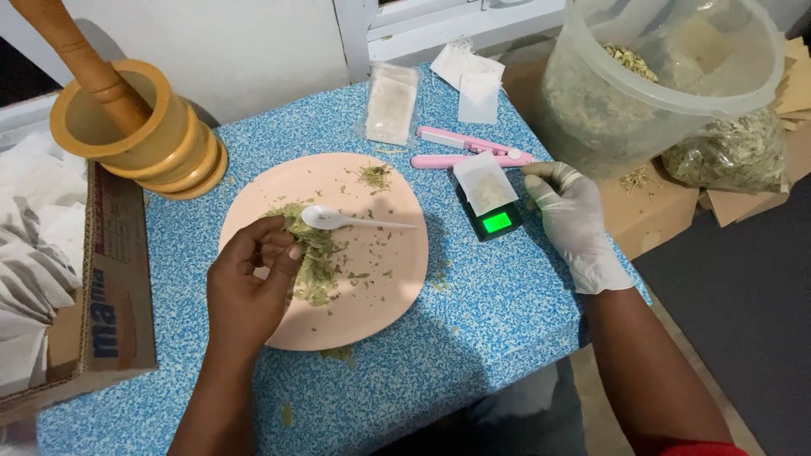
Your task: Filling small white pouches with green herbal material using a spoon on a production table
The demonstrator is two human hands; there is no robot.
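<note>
Dried green herb flakes (317,266): heaped left of centre on your pink plate (380,304), with a smaller pinch near the plate's far rim and loose crumbs scattered across it. Your left hand (249,291), bare, rests over the near-left part of the plate with fingertips bunched together against the heap's left edge; whether they actually pinch any flakes cannot be told. White plastic spoon (338,219): lying on the plate, bowl on the top of the heap just beyond your fingers, handle pointing right, not held. Small white sachet (486,186): sitting on the pocket scale (497,221), whose green display is lit, just right of the plate. Your right hand (570,219), in a white glove, lies beside the scale with fingers loosely curled, fingertips near the sachet's right edge, gripping nothing. Pink handheld sealer (469,152): just beyond the scale. Clear packet of sachets (390,103) and loose white sachets (469,80): farther back on the blue speckled table (473,338). Wooden mortar and pestle (139,127): far left. Clear plastic tub of dried herb (650,76): far right. Cardboard box (101,287): left edge.
</note>
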